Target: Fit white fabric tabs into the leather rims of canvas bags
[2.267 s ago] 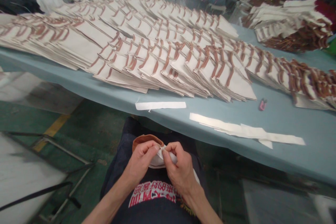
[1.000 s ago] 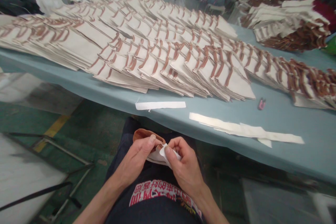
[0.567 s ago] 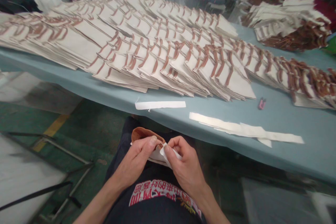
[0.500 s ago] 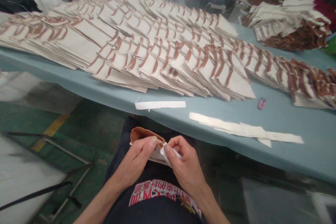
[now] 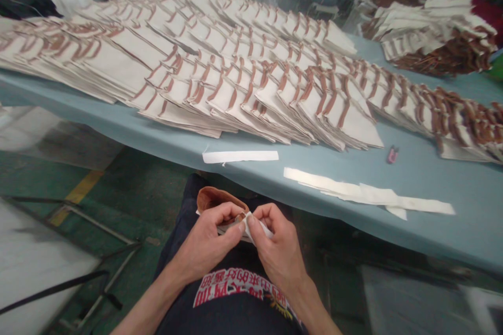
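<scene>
Over my lap, below the table edge, my left hand (image 5: 210,241) and my right hand (image 5: 275,248) meet fingertip to fingertip. Both pinch a small white cloth piece (image 5: 251,226) with a brown leather-like strap (image 5: 214,198) curling out behind the left hand. Most of the piece is hidden under my fingers. Each hand is closed on it, thumbs pressed against forefingers.
The blue-grey table (image 5: 432,178) carries long overlapping rows of cream bags with brown handles (image 5: 243,78). White fabric strips (image 5: 239,156) and a longer strip pile (image 5: 365,196) lie near the front edge, with a small pink clipper (image 5: 392,154). More bags are heaped at the back right (image 5: 436,31). A metal frame (image 5: 90,272) stands on the green floor at the left.
My left fingers have curled further over the cloth piece and the thumb has dropped onto it. The hands have shifted slightly up and apart from a second ago.
</scene>
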`<control>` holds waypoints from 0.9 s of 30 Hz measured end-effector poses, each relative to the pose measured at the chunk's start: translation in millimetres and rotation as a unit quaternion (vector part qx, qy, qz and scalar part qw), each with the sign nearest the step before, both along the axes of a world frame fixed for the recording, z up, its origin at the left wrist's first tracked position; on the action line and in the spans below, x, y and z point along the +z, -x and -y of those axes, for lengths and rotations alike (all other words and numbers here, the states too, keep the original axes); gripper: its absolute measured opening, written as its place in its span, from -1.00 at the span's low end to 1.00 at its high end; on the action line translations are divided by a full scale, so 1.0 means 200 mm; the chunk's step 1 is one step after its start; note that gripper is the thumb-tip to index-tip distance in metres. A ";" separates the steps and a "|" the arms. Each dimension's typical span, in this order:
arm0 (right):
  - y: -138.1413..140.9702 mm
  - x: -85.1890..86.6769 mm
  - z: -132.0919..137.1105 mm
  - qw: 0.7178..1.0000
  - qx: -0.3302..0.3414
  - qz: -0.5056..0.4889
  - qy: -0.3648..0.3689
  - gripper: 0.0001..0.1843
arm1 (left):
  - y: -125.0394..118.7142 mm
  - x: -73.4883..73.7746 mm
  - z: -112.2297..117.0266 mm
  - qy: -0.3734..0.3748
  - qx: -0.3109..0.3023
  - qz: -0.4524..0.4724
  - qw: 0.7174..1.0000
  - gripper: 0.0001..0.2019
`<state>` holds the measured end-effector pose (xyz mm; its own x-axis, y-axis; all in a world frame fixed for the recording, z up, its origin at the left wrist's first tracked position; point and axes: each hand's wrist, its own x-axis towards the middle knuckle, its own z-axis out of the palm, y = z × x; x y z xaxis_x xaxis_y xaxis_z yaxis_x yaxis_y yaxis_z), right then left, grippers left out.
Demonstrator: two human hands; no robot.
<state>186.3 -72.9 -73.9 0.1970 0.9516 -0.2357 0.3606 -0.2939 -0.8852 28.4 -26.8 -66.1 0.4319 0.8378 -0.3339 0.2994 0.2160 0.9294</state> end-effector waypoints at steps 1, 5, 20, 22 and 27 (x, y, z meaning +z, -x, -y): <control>0.00 0.00 0.00 1.000 0.000 0.001 -0.003 -0.75 | 0.00 0.00 0.00 0.001 0.003 0.003 1.000 -0.80; 0.00 -0.01 0.00 1.000 0.002 0.012 -0.015 -0.76 | -0.02 -0.01 0.00 -0.003 0.016 0.007 1.000 -0.84; 0.03 -0.05 0.01 1.000 0.016 0.001 -0.017 -0.76 | -0.05 -0.07 0.04 -0.081 0.059 -0.035 0.994 -0.86; 0.03 -0.05 0.01 1.000 0.017 -0.003 -0.022 -0.77 | -0.05 -0.07 0.04 -0.086 0.068 -0.033 0.993 -0.85; 0.05 -0.05 0.01 0.999 0.026 -0.020 -0.024 -0.75 | -0.06 -0.08 0.03 -0.063 0.106 0.007 0.992 -0.85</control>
